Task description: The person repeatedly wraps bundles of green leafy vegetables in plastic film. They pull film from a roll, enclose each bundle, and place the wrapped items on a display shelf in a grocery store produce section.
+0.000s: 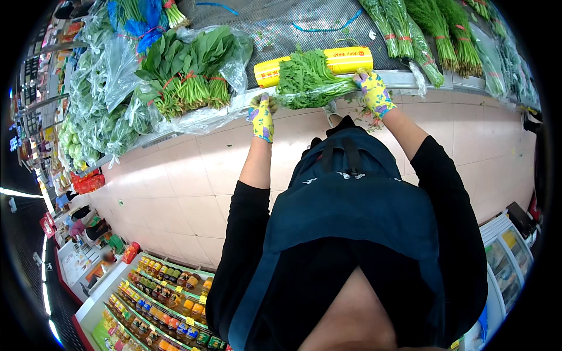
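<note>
A bunch of leafy greens (303, 79) lies across the shelf's front edge, leaves to the left and stems to the right, with clear plastic film over its near side. My right hand (373, 92), in a yellow flowered glove, is at the stem ends; its fingers are bent there, but their hold is partly hidden. My left hand (262, 115), gloved alike, has its fingers curled by the film's left end, just beside the leaves. Behind the greens lies a yellow roll of cling wrap (349, 60), partly covered by them.
Tied leafy bunches (193, 90) and bagged vegetables (105, 101) lie left on the dark mesh-lined shelf (303, 22). Tied long-stemmed greens (395, 30) lie right. The metal shelf edge (406, 79) runs before me. A shelf of jars (171, 298) stands lower left, a glass-topped freezer (505, 259) lower right.
</note>
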{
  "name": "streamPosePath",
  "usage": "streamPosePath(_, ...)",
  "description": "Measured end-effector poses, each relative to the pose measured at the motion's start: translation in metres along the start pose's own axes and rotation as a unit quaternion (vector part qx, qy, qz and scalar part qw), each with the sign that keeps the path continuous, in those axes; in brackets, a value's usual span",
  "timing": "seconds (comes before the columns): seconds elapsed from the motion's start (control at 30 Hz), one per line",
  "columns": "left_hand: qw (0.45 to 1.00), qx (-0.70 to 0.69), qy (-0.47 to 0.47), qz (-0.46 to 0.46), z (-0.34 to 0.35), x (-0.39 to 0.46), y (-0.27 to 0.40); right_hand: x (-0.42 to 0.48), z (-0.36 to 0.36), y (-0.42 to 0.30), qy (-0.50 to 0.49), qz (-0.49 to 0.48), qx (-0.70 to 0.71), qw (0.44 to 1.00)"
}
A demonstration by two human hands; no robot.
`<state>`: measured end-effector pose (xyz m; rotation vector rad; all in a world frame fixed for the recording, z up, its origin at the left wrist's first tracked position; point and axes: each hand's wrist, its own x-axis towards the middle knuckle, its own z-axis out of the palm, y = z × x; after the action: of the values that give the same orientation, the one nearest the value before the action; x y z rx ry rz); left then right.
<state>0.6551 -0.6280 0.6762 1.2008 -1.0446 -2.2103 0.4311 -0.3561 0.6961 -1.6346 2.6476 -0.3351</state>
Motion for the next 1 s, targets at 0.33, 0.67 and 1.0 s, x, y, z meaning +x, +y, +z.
streamPosePath(0.33,0.806,0.580,0.024,0.117,-0.016,0.007,0.024,0.004,-0.004,-0.001,-0.031,0.004,-0.005,0.999)
streamPosePath(0.67,0.607,0.707,-0.336,0.141,-0.023,-0.106,0.007,-0.001,0.007,0.003,-0.011,0.015,0.007,1.000)
streamPosePath(1.0,0.629,0.574,-0.438,0.289,0.176,-0.163,-0.047,0.002,0.002,0.005,-0.049,0.007,-0.020,0.999)
